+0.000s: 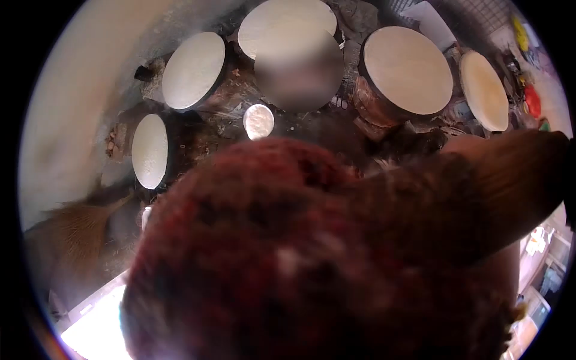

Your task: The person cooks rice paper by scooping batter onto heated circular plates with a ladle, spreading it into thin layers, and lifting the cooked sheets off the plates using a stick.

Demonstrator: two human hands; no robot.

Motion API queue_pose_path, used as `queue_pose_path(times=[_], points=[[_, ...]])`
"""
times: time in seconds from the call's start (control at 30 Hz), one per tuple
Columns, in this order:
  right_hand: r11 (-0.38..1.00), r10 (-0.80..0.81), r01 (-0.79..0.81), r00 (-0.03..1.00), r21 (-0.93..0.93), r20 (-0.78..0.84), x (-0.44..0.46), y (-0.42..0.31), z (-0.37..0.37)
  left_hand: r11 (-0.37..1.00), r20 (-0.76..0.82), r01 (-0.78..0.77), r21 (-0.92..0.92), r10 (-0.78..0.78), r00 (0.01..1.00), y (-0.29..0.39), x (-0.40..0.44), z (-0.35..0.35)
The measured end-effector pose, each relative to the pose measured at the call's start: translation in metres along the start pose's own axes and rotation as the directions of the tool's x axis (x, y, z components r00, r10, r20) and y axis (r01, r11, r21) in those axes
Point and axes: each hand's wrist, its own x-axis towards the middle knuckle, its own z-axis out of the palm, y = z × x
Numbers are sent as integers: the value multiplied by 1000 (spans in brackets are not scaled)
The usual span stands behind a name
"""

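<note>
A large, blurred dark red patterned shape (288,252), apparently cloth, fills the lower middle of the view. From its upper right a dark brown, arm-like shape (510,186) stretches to the right edge, with no fingers showing. Neither my left hand nor my right hand can be made out. Beyond the cloth are several round, pale discs with dark sides, among them one at the left (150,151), one at the upper left (194,71), one at the top (285,27) and a wide one at the right (408,70). A small pale round thing (258,122) lies between them.
A straw broom (81,231) lies at the lower left, beside a pale wall (66,120). Another pale disc (483,91) leans at the far right, near a red item (531,101) and a yellow one (520,34). A round blurred patch covers part of the top disc.
</note>
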Motion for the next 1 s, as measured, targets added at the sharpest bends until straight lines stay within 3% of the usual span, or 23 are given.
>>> queue_pose_path(times=[0.1, 0.23, 0.3, 0.33, 0.37, 0.4, 0.43, 0.47, 0.53, 0.57, 0.6, 0.67, 0.7, 0.87, 1.0], points=[[1000, -10, 12, 999, 26, -53, -21, 9, -10, 999, 34, 15, -33, -13, 999, -16, 20, 9], [969, 248, -237, 947, 77, -206, -75, 57, -12, 998, 141, 12, -62, -3, 990, -34, 48, 26], [839, 544, -516, 782, 175, -303, -117, 108, 15, 991, 68, -126, -37, 128, 989, -29, 45, 31], [761, 622, -642, 677, 100, -393, -143, 144, 39, 968, -70, -249, 14, 250, 966, -32, 38, 42], [750, 578, -658, 597, 72, -556, -174, 173, 68, 924, -36, -328, 195, 340, 940, -37, 29, 48], [661, 598, -749, 565, -48, -569, -198, 195, 88, 839, -2, -399, 370, 430, 903, -42, 19, 53], [531, 727, -846, 431, 40, -535, -220, 222, 107, 558, -52, -343, 756, 574, 817, -43, 12, 59], [378, 829, -919, 281, 114, -483, -242, 248, 126, 556, -59, -368, 745, 605, 794, -49, 9, 65], [182, 892, -965, 81, 190, -446, -251, 281, 137, 401, -121, -216, 890, 666, 736, -53, 15, 72], [183, 902, -965, 89, 188, -422, -250, 300, 142, 485, -133, -269, 832, 645, 753, -50, 23, 64], [177, 913, -965, 88, 193, -399, -242, 312, 141, 485, -134, -284, 827, 661, 739, -47, 29, 62], [163, 922, -983, 123, 79, -368, -228, 331, 140, 845, -148, -371, 386, 454, 879, -40, 40, 59], [135, 932, -990, 137, -28, -336, -225, 336, 141, 886, -152, -353, 302, 410, 899, -40, 43, 57], [170, 932, -976, 205, -139, -300, -230, 345, 167, 896, -184, -339, 288, 399, 898, -48, 38, 47], [175, 938, -982, 188, -68, -290, -209, 316, 140, 909, -174, -319, 269, 372, 912, -40, 32, 28]])
